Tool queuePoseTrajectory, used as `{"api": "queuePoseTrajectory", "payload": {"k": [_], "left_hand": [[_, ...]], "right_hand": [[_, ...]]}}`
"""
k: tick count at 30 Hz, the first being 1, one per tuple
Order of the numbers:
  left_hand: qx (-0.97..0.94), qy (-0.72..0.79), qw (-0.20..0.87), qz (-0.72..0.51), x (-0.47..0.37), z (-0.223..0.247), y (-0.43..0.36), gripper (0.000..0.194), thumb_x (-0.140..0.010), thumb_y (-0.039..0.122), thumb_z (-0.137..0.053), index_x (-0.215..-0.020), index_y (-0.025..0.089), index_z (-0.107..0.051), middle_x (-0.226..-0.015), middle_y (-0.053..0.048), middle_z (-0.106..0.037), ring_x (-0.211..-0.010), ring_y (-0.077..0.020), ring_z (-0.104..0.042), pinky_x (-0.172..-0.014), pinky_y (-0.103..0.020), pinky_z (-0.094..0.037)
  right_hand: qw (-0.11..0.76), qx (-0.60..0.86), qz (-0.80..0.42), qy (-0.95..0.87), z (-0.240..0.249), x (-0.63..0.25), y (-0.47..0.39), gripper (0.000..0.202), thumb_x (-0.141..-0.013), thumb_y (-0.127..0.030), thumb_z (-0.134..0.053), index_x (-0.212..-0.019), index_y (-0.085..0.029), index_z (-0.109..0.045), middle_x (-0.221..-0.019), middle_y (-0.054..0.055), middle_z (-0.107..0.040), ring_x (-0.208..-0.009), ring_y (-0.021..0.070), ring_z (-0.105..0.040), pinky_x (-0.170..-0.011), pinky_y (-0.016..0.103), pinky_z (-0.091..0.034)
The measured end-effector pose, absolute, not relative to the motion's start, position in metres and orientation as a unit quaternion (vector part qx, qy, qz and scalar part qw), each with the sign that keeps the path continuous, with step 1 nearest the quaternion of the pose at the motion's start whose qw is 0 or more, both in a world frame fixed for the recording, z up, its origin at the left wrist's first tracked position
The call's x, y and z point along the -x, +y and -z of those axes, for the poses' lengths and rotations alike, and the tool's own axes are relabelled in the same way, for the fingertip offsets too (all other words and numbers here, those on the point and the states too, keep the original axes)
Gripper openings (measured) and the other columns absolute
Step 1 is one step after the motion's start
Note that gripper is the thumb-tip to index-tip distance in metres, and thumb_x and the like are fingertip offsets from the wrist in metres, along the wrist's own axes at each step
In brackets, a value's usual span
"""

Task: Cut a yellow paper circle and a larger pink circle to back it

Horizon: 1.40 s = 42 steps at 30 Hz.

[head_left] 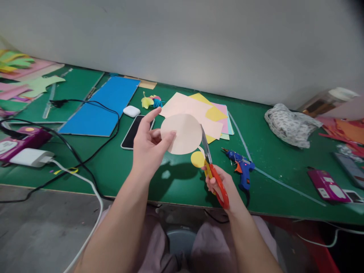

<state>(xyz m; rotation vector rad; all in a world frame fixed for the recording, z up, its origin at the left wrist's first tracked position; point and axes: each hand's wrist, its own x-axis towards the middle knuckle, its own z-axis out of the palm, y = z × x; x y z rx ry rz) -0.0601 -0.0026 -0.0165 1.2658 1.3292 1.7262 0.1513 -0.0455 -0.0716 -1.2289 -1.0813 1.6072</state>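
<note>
Between thumb and fingers, my left hand [150,140] pinches a pale peach paper circle [184,136], raised above the table. My right hand [220,182] is closed round the red and yellow handles of a pair of scissors [209,155]. The blades point up and lie along the circle's right edge; a thin paper strip hangs there. Below the circle is a small yellow paper circle [197,159], close to the right hand. Behind lies a stack of coloured paper sheets [179,104], pale peach on top, with a yellow rounded piece on it.
A blue glue gun [240,165] lies right of the scissors. Left are a phone [133,132], a white earbud case [131,111], small paper flowers [150,101], a blue board [105,106], black cable and a purple power strip [25,144]. A patterned cloth bundle [290,123] sits at right.
</note>
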Motion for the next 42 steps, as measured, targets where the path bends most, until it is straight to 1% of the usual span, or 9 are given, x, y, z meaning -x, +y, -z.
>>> {"api": "queuePoseTrajectory", "payload": {"k": [7, 15, 20, 23, 25, 28, 34, 38, 42], "left_hand": [[-0.464, 0.516, 0.306, -0.652, 0.061, 0.016, -0.001, 0.063, -0.071, 0.025, -0.077, -0.13, 0.024, -0.055, -0.053, 0.007, -0.055, -0.045, -0.008, -0.049, -0.046, -0.019, -0.044], [-0.415, 0.529, 0.39, -0.63, 0.059, 0.021, 0.007, 0.029, -0.067, 0.029, -0.078, -0.092, 0.017, -0.069, -0.05, 0.006, -0.055, -0.034, -0.0037, -0.037, -0.03, -0.016, -0.028], [-0.402, 0.507, 0.456, -0.611, 0.055, 0.026, 0.01, 0.019, -0.071, 0.03, -0.075, -0.082, 0.017, -0.067, -0.046, 0.007, -0.049, -0.032, -0.0048, -0.041, -0.031, -0.016, -0.03], [-0.45, 0.491, 0.45, -0.595, 0.05, 0.03, 0.009, 0.012, -0.073, 0.026, -0.073, -0.08, 0.018, -0.069, -0.054, 0.004, -0.058, -0.039, -0.0069, -0.05, -0.037, -0.017, -0.038], [-0.514, 0.465, 0.43, -0.579, 0.047, 0.032, 0.007, 0.008, -0.072, 0.022, -0.072, -0.08, 0.019, -0.073, -0.076, -0.003, -0.071, -0.065, -0.0145, -0.067, -0.052, -0.022, -0.052], [-0.612, 0.41, 0.398, -0.546, 0.042, 0.034, 0.004, 0.012, -0.073, 0.017, -0.069, -0.081, 0.023, -0.076, -0.113, -0.008, -0.071, -0.108, -0.0242, -0.065, -0.084, -0.035, -0.056], [-0.728, 0.388, 0.326, -0.462, 0.032, 0.041, 0.004, 0.015, -0.082, 0.02, -0.063, -0.086, 0.026, -0.077, -0.129, -0.009, -0.062, -0.111, -0.0235, -0.063, -0.093, -0.039, -0.053], [-0.739, 0.46, 0.285, -0.402, 0.029, 0.05, 0.008, 0.038, -0.087, 0.028, -0.06, -0.125, 0.024, -0.06, -0.13, -0.011, -0.06, -0.112, -0.0224, -0.061, -0.091, -0.039, -0.053], [-0.816, 0.501, 0.18, -0.223, 0.025, 0.061, 0.011, 0.051, -0.084, 0.037, -0.064, -0.131, 0.02, -0.053, -0.124, -0.013, -0.061, -0.115, -0.0267, -0.057, -0.097, -0.043, -0.047]], "right_hand": [[0.401, 0.488, -0.634, -0.446, 0.073, -0.151, -0.044, 0.058, -0.062, -0.063, -0.073, -0.097, -0.018, -0.064, -0.054, -0.006, -0.045, -0.043, 0.0077, -0.034, -0.042, 0.023, -0.03], [0.456, 0.471, -0.593, -0.468, 0.073, -0.145, -0.048, 0.062, -0.069, -0.069, -0.063, -0.104, -0.018, -0.062, -0.059, -0.005, -0.047, -0.045, 0.009, -0.038, -0.047, 0.024, -0.037], [0.465, 0.453, -0.618, -0.444, 0.068, -0.145, -0.05, 0.054, -0.075, -0.063, -0.064, -0.104, -0.018, -0.061, -0.061, -0.005, -0.049, -0.047, 0.0097, -0.041, -0.049, 0.025, -0.037], [0.501, 0.434, -0.634, -0.399, 0.067, -0.148, -0.047, 0.051, -0.076, -0.061, -0.066, -0.103, -0.019, -0.059, -0.062, -0.005, -0.05, -0.047, 0.009, -0.043, -0.049, 0.024, -0.039], [0.529, 0.422, -0.637, -0.37, 0.066, -0.15, -0.043, 0.052, -0.074, -0.062, -0.068, -0.101, -0.019, -0.058, -0.062, -0.004, -0.052, -0.046, 0.0091, -0.044, -0.048, 0.024, -0.04], [0.553, 0.412, -0.643, -0.334, 0.065, -0.154, -0.039, 0.051, -0.072, -0.064, -0.067, -0.095, -0.02, -0.057, -0.062, -0.003, -0.056, -0.044, 0.0098, -0.046, -0.047, 0.027, -0.043], [0.577, 0.489, -0.555, -0.346, 0.066, -0.161, -0.038, 0.034, -0.07, -0.027, -0.073, -0.099, -0.024, -0.055, -0.06, -0.006, -0.055, -0.047, 0.012, -0.052, -0.049, 0.028, -0.046], [0.62, 0.541, -0.434, -0.367, 0.064, -0.164, -0.038, 0.036, -0.067, -0.023, -0.074, -0.099, -0.022, -0.057, -0.072, -0.002, -0.061, -0.06, 0.0152, -0.06, -0.057, 0.03, -0.051], [0.668, 0.542, -0.346, -0.374, 0.059, -0.168, -0.037, 0.037, -0.067, -0.025, -0.075, -0.099, -0.021, -0.056, -0.082, 0.002, -0.067, -0.074, 0.0199, -0.067, -0.069, 0.036, -0.055]]}}
